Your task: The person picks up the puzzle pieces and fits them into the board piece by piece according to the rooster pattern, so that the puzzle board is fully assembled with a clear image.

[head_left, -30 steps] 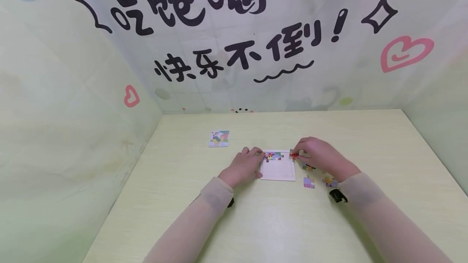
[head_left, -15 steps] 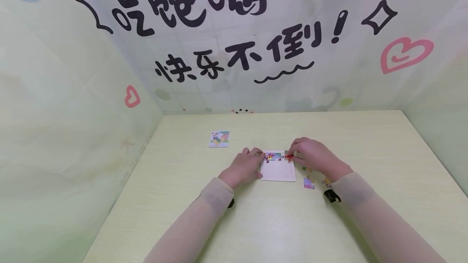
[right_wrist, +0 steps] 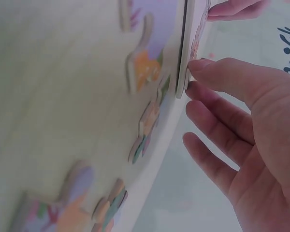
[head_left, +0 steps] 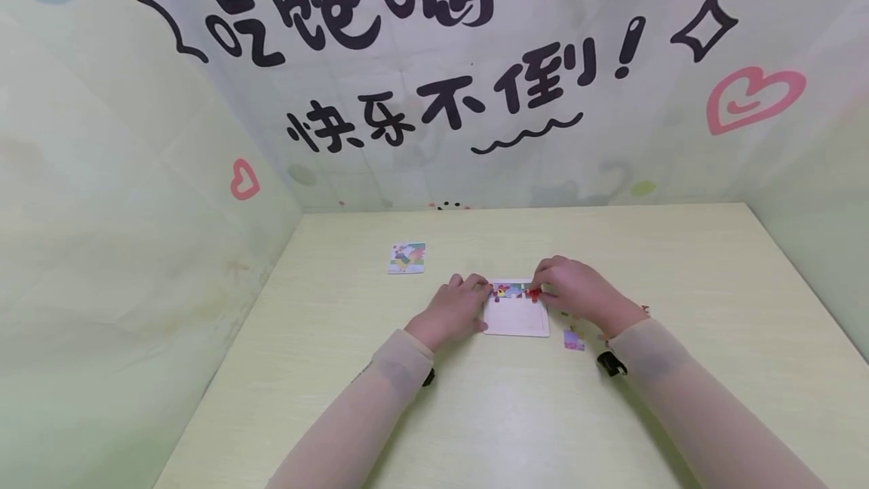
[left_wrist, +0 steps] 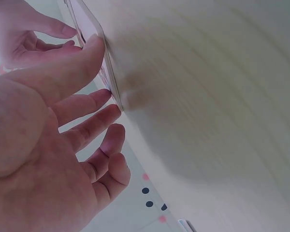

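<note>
A white puzzle tray lies on the table between both hands. My left hand holds it along its left side, thumb at the near corner and fingertips at the far corner; the left wrist view shows thumb and fingers on the tray's rim. Joined jigsaw pieces lie along the tray's far edge. At the far right corner, my right hand pinches a red jigsaw piece beside them. In the right wrist view that piece is mostly hidden by thumb and index finger.
Loose jigsaw pieces lie right of the tray, among them a purple piece and an orange-and-purple piece; the right forearm partly covers others. A small picture card lies at the far left. Fabric walls enclose the table's back and sides.
My right hand has moved left with the red piece, from the tray's right edge to beside the joined pieces. My left hand has stayed in place on the tray.
</note>
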Motion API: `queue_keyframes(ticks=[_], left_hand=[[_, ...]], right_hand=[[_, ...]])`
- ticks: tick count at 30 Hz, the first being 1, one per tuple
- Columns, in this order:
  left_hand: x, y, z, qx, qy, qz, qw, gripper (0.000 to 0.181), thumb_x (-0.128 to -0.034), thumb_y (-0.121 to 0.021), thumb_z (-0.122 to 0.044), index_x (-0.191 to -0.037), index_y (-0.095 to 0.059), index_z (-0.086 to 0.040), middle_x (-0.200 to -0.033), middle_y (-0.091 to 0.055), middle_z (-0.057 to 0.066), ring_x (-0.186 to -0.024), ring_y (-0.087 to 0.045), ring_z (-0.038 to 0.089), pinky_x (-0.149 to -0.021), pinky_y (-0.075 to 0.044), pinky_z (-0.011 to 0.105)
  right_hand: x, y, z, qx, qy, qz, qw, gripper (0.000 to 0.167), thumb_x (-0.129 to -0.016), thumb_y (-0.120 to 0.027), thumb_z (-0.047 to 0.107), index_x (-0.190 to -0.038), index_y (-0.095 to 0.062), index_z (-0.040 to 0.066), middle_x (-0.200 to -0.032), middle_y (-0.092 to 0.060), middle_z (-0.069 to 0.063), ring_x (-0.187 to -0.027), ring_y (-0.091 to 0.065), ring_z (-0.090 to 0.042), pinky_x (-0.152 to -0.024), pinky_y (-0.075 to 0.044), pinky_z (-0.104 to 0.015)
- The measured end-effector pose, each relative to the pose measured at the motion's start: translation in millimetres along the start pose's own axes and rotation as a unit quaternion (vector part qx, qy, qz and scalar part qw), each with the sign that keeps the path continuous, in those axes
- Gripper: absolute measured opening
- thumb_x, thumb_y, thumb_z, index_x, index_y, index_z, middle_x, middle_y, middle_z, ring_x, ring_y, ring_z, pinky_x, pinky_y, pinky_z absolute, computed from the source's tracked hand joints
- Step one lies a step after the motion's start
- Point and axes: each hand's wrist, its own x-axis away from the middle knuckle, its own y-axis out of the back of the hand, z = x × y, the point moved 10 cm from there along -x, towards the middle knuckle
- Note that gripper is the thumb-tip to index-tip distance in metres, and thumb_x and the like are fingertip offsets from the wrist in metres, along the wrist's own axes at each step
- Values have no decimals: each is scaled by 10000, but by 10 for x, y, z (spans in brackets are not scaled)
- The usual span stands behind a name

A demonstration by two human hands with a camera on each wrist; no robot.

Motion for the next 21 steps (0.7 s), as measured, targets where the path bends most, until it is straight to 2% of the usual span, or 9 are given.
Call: queue_keyframes(ticks=[7,21], left_hand=[[-3,-4,1,-11,-20,-16,10000,749,-942,-741,-427,-1575,-446,-158,-1615,-410,-17,-1259,-454,226,-981,-476,342],[4,-5,3,-1,14,9,10000,747,-946,-735,-427,-1579,-442,-160,-1616,-409,-21,-1251,-448,223,-983,-469,344]], right_hand=[[-4,-19,20,83,-6,28,10000,122,-859,-820,58,-971,-825,104,-997,-722,-33,-929,-654,-220,-845,-580,-422],[-19,-98,-34,-10,-423,303,9986,143,-866,-826,87,-1004,-835,125,-1040,-706,-30,-947,-644,-214,-863,-576,-430]])
